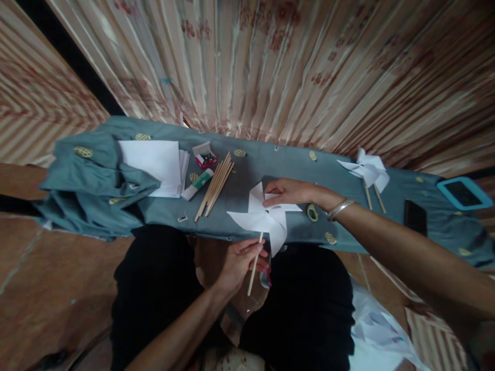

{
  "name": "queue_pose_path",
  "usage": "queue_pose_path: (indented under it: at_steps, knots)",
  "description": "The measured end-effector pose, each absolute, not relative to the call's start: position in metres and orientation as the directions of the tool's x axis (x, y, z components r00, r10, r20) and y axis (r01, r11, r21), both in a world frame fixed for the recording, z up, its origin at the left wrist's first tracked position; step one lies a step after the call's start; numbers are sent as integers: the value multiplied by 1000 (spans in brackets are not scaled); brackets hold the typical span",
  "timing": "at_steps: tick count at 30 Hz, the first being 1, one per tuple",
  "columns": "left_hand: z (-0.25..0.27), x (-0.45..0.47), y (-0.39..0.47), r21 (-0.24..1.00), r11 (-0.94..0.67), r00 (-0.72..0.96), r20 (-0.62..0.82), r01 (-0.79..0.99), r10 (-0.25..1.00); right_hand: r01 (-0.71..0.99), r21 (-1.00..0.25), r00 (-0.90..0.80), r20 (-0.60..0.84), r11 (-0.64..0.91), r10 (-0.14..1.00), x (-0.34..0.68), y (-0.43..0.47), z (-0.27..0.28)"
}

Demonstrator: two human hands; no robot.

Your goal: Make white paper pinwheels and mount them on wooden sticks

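Observation:
My left hand (243, 260) is closed round a thin wooden stick (253, 270) held over my lap, at the front edge of the cloth-covered bench. The stick's upper end meets the lower part of a white paper pinwheel (260, 220); whether the two are joined, I cannot tell. A pin (266, 212) with a round head shows at the pinwheel's centre. From the right, my right hand (288, 192), a bracelet (340, 207) on its wrist, reaches over the pinwheel, thumb and fingers closed on its upper blade. Part of that blade is hidden beneath the hand.
Left of the pinwheel lie several wooden sticks (216, 185), a glue tube (197, 184), an open pin box (204, 157) and white paper (154, 162). Rightward are a tape roll (312, 212), finished-looking pinwheels (369, 169), a dark phone (415, 217) and a blue-framed tablet (464, 193).

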State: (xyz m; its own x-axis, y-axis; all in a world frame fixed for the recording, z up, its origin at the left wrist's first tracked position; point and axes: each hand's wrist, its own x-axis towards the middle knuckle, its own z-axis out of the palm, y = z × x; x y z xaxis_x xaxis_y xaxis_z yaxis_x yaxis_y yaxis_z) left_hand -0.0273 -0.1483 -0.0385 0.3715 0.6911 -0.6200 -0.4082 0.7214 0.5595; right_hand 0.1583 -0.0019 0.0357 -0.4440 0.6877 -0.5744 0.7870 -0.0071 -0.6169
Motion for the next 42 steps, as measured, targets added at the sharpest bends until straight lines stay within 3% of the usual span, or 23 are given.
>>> queue_pose_path:
  at_steps: [7, 12, 15, 18, 21, 24, 33, 37, 42]
  knots:
    - [-27, -28, -119, 593, 690, 413, -554, -414, 723, 606, -772, -298, -446, -194, 844, 175, 4, 50]
    - [-12, -23, -86, 650, 645, 406, -505, -402, 762, 481, -876, -42, -70, -42, 997, 193, 0, 54]
    - [-4, -15, -62, 685, 618, 381, -492, -386, 783, 431, -900, 197, 165, 66, 966, 200, -9, 47]
    - [0, -8, -40, 698, 605, 378, -479, -383, 792, 387, -913, 446, 305, 125, 842, 204, -24, 32]
    - [-4, -4, -24, 708, 595, 376, -469, -380, 799, 315, -946, 562, 253, 79, 788, 202, -36, 11]
    - [-11, -1, -15, 706, 584, 353, -469, -400, 809, 167, -986, 572, 112, 18, 813, 194, -42, -9]
    - [-24, -3, -1, 683, 517, 280, -436, -517, 855, -72, -963, 206, -269, -260, 941, 149, -49, -23]
    - [-23, -6, 1, 707, 502, 268, -425, -499, 865, -100, -940, -18, -325, -325, 946, 130, -58, -22]
    - [-25, -6, 1, 731, 506, 251, -440, -458, 862, -108, -931, -75, -341, -348, 937, 111, -60, -27]
